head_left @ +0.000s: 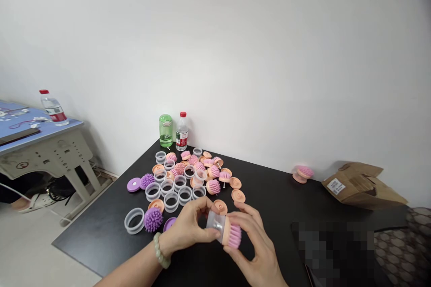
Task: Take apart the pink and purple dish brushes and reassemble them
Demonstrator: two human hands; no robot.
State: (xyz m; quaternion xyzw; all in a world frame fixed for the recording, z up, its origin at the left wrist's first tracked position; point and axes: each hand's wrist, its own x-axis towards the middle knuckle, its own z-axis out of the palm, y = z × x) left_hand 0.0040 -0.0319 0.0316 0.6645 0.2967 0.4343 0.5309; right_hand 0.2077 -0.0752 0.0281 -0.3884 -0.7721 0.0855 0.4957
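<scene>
My left hand (190,226), with a beaded bracelet on the wrist, pinches a clear plastic ring (214,221) between thumb and fingers. In my right hand (257,246) is a brush head (235,236) with pink bristles and a peach base, gripped around its sides. The base meets the ring's open side, bristles pointing right; whether the two are locked together I cannot tell. Just beyond my fingers lies a peach disc (220,206). Beside my left hand are a purple bristle head (153,219) and a larger clear ring (134,221).
Several clear rings (171,202), pink bristle heads (213,186) and peach discs (238,195) spread over the black table (111,237). A green container (166,131) and a water bottle (182,132) stand behind. Rightward are a pink-and-peach brush (303,174) and a brown paper bag (363,186).
</scene>
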